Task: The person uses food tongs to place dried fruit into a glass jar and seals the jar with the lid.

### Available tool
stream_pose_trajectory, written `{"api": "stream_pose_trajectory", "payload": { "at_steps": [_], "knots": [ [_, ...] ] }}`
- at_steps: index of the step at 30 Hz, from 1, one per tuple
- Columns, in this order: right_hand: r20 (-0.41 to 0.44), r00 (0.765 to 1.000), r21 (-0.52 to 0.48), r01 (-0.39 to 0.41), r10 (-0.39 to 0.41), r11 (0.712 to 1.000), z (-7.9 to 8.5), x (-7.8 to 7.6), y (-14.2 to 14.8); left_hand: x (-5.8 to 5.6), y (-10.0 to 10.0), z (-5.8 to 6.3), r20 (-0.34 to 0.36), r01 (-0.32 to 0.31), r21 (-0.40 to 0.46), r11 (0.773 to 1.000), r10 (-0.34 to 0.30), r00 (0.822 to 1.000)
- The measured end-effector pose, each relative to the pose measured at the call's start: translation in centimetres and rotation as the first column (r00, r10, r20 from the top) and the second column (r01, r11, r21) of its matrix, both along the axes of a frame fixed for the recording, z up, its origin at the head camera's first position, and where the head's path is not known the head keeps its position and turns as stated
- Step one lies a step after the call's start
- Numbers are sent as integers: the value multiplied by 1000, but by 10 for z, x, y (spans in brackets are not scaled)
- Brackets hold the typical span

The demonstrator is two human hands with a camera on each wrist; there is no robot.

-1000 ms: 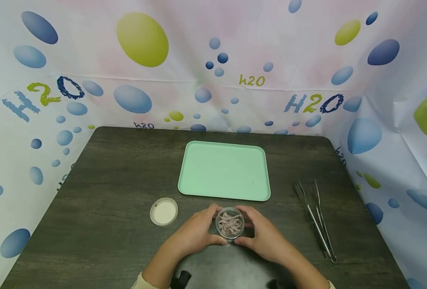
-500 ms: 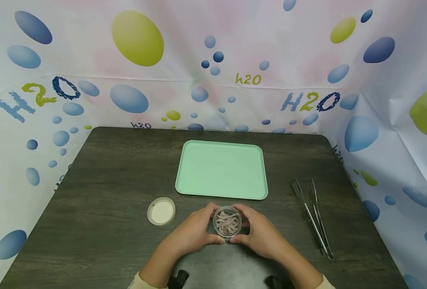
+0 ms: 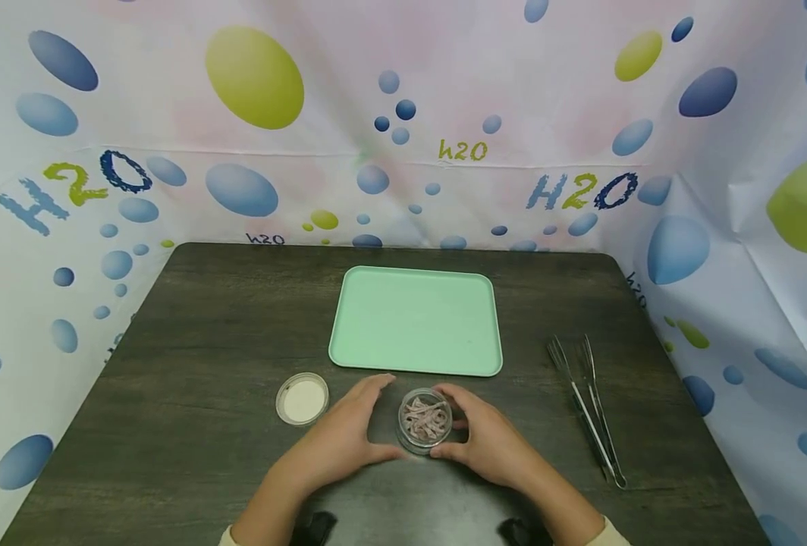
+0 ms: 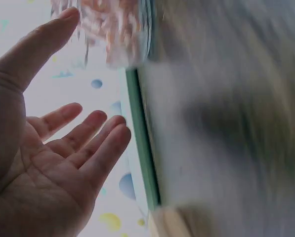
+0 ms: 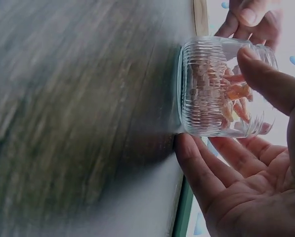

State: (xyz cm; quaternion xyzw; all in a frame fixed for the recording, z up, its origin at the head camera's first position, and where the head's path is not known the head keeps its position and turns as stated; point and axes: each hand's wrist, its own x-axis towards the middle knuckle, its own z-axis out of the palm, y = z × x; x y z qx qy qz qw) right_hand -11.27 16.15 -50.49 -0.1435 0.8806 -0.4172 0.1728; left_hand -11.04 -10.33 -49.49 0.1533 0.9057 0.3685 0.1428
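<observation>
A clear glass jar (image 3: 425, 421) of pinkish-brown strips stands uncovered on the table near its front. Ribbed walls show on the jar (image 5: 204, 89) in the right wrist view. My right hand (image 3: 488, 438) holds it from the right, thumb at the near side and fingers at the far side. To the left, my left hand (image 3: 342, 434) is spread apart from the jar, with a gap between. Its palm and extended fingers appear in the left wrist view, where the hand (image 4: 63, 168) holds nothing.
A round pale lid (image 3: 303, 399) lies on the dark table (image 3: 192, 425), left of the jar. Behind the jar is a mint-green tray (image 3: 417, 322). Metal tongs (image 3: 592, 421) lie to the right. A patterned sheet (image 3: 349, 68) hangs beyond the table.
My left hand has let go of the jar and moved left, its fingers spreading. The right hand keeps its place on the jar. The head view has shifted slightly.
</observation>
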Motion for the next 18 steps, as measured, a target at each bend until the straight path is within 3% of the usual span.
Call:
{"api": "stream_pose_trajectory", "payload": {
  "at_steps": [4, 9, 18],
  "knots": [
    [1, 1000, 9, -6, 6, 1000, -2, -1, 2, -2, -15, 7, -9, -60, -31, 998, 60, 998],
    [3, 1000, 26, -9, 9, 1000, -3, -2, 3, -7, -40, 12, -37, -83, -85, 993, 80, 996],
    [-31, 998, 61, -48, 50, 997, -4, -4, 3, -16, -91, 7, -27, -113, -220, 969, 109, 994]
  ]
}}
